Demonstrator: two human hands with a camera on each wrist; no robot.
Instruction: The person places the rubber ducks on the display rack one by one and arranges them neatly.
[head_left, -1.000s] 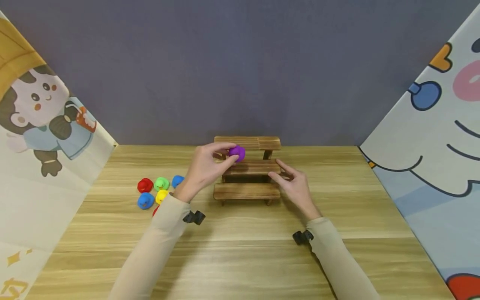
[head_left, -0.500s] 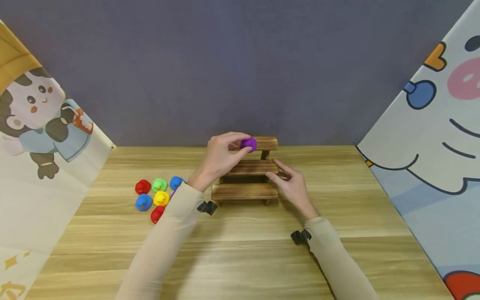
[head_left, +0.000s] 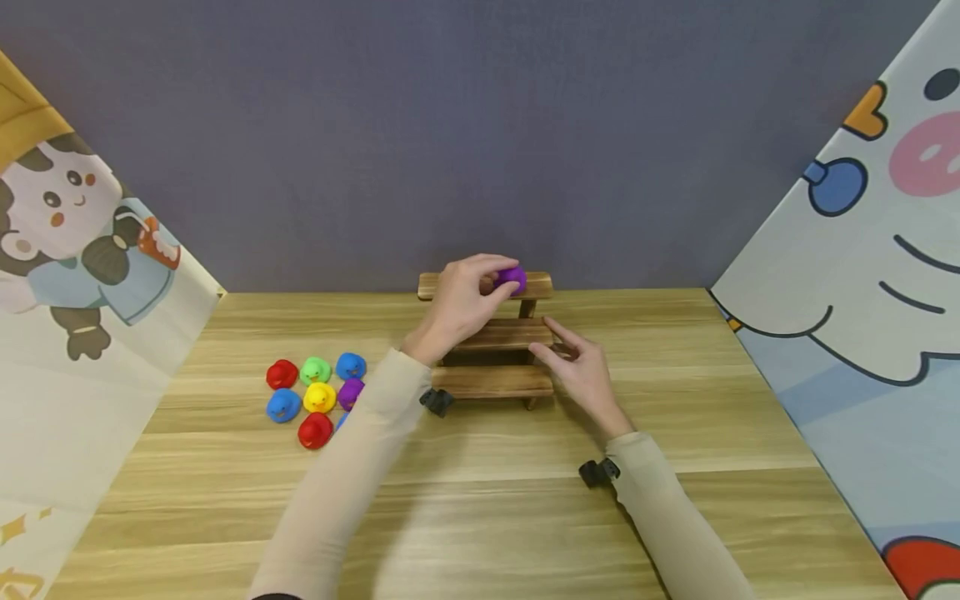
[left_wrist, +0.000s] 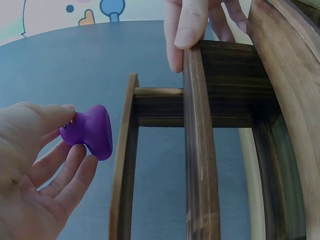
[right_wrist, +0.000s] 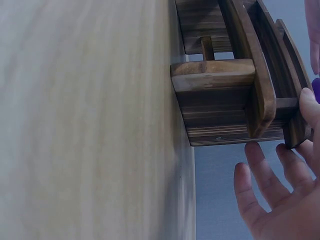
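Note:
In the head view my left hand [head_left: 467, 298] pinches a purple rubber duck [head_left: 513, 279] between thumb and fingers at the top step of a three-step wooden shelf [head_left: 491, 382]. The left wrist view shows this duck [left_wrist: 97, 131] with its flat base facing the top board, a small gap between them. My right hand [head_left: 587, 371] grips the right end of the middle step, thumb at its front and index finger behind. Its other fingers [right_wrist: 267, 172] are spread below the shelf end in the right wrist view.
Several rubber ducks stand grouped on the wooden table left of the shelf, among them a red one [head_left: 315, 431], a yellow one [head_left: 319, 397] and a green one [head_left: 315, 371]. A grey wall [head_left: 480, 142] rises behind the shelf; printed panels flank the table.
My left hand has carried the purple duck right and up from before the middle step to the top step. More of the grouped ducks show now. The right hand keeps its place on the shelf.

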